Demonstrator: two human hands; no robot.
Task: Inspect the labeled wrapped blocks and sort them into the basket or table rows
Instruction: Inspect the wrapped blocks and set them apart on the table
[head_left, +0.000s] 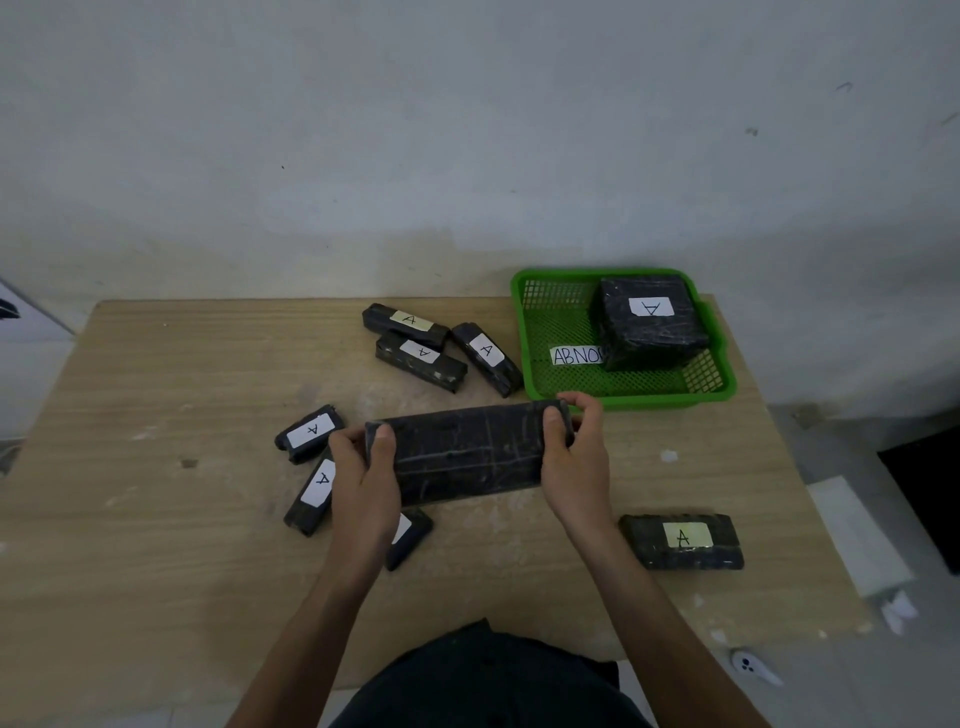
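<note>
Both hands hold the long wrapped block (467, 457) by its short ends. My left hand (363, 478) curls round the left end with the thumb on top. My right hand (576, 462) pinches the right end, thumb on the near face and fingers over the far edge. The block lies level over the middle of the desk (156, 389), its dark taped face turned up.

Just behind my right hand sits the green basket (623, 400). A big square block (649, 322) marked A rests inside it toward the far right, covering part of a paper strip (576, 356) that reads ABNO.

Behind the held block lie a rear block (405, 325), a middle block (421, 361) touching it, and an angled block (485, 358) beside the basket, each marked A. On my left are a short block (310, 434) and a slanted block (311, 493), both marked A, and a half-hidden block (415, 535) lies under my left wrist. A flat block (681, 541) marked A lies just right of my right forearm.
</note>
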